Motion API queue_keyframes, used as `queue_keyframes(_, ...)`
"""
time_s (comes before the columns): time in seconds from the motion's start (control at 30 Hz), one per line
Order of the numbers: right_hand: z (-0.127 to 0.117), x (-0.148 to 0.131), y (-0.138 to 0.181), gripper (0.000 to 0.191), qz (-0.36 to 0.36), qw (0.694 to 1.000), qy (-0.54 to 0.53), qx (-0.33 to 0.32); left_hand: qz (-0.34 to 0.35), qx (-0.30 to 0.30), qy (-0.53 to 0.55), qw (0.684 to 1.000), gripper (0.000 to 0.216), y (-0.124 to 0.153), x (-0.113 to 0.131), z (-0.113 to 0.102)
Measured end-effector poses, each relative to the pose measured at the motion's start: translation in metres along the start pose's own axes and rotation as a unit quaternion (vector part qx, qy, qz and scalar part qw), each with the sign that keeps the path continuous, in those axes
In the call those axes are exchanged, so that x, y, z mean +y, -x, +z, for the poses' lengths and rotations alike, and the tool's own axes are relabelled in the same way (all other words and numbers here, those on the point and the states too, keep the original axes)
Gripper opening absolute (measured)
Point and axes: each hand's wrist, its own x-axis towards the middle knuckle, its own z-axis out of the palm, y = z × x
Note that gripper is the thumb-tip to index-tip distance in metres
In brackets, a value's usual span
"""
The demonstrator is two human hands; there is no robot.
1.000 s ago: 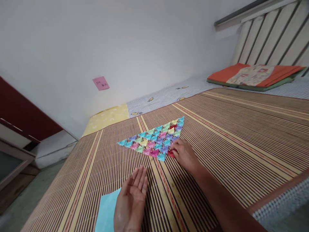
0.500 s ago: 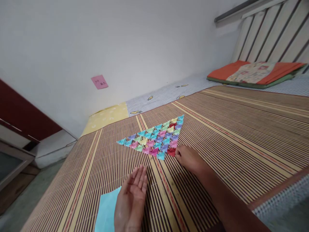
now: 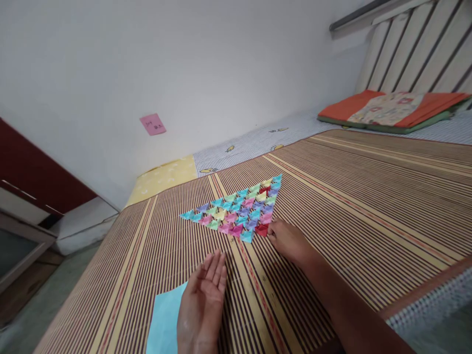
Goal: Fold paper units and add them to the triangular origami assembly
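I see right hand (image 3: 289, 240) curled, grip unclear, slid toward four o'clock; red piece (image 3: 261, 230) bared, placement visible; left hand (image 3: 203, 301) open.

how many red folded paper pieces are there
2: the near red piece by the right hand, and the far red piece just beyond a yellow piece. The hand could be hiding others.

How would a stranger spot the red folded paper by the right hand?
On the striped mat, find the triangle of small folded papers. Follow it to its near end, by the right hand. There, the red folded paper stands out from its light-blue neighbour and purple neighbour.
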Motion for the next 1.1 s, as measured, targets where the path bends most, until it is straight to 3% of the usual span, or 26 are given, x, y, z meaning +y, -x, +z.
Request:
queue_keyframes(0.2,-0.003,0.003,0.0,0.018,0.011,0.999,-0.012,0.037,-0.004,-0.001,-0.004,1.0,0.024,-0.001,0.003,-0.002)
queue_keyframes(0.37,-0.015,0.003,-0.001,0.018,0.007,0.989,-0.049,0.142,0.053,0.042,0.031,0.997,0.029,0.008,0.031,-0.004)
queue_keyframes(0.4,-0.018,0.003,0.0,0.017,-0.001,0.985,-0.06,0.164,0.082,0.05,0.051,0.994,0.031,0.014,0.04,-0.005)
queue_keyframes(0.5,-0.027,-0.001,0.003,0.015,-0.038,0.974,-0.101,0.2,0.214,-0.001,0.107,0.971,0.035,0.04,0.064,-0.004)
queue_keyframes(0.6,-0.03,-0.007,0.011,0.014,-0.075,0.969,-0.145,0.186,0.346,-0.021,0.087,0.934,0.036,0.065,0.079,-0.009)
queue_keyframes(0.67,-0.028,-0.014,0.02,0.016,-0.103,0.969,-0.17,0.146,0.398,-0.011,0.035,0.917,0.033,0.075,0.081,-0.02)
queue_keyframes(0.77,-0.02,-0.029,0.048,0.017,-0.155,0.968,-0.194,0.043,0.426,0.053,-0.099,0.898,0.023,0.081,0.073,-0.052)
queue_keyframes(0.87,-0.007,-0.042,0.097,0.019,-0.217,0.952,-0.202,-0.075,0.364,0.09,-0.246,0.894,0.006,0.087,0.055,-0.093)
queue_keyframes(0.93,0.003,-0.045,0.138,0.015,-0.244,0.937,-0.206,-0.14,0.343,0.133,-0.351,0.861,0.016,0.096,0.04,-0.116)
queue_keyframes(0.97,0.009,-0.045,0.159,0.014,-0.244,0.929,-0.212,-0.182,0.342,0.142,-0.362,0.855,0.018,0.102,0.032,-0.124)
queue_keyframes(1.03,0.024,-0.043,0.195,0.009,-0.177,0.894,-0.259,-0.318,0.361,0.143,-0.342,0.856,0.02,0.12,0.016,-0.13)
queue_keyframes(1.1,0.041,-0.041,0.221,0.003,-0.14,0.846,-0.324,-0.399,0.343,0.119,-0.299,0.882,0.021,0.145,0.0,-0.125)
